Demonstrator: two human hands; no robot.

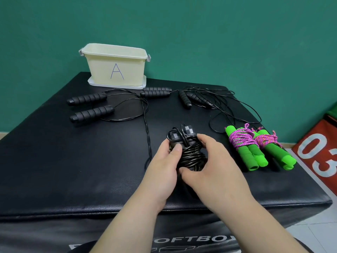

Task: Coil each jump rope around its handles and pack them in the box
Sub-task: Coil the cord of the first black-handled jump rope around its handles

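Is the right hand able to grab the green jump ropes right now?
Probably, once it lets go: the right hand grips the coiled black rope. The green-handled ropes lie just beside it, nothing between.

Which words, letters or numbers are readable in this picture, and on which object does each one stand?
"A": handwritten on the front of the cream box.
"03": white digits on the red block at right.
"OFTBO": on the black padded box's front side; the forearms hide both ends. Marks beneath: unreadable.
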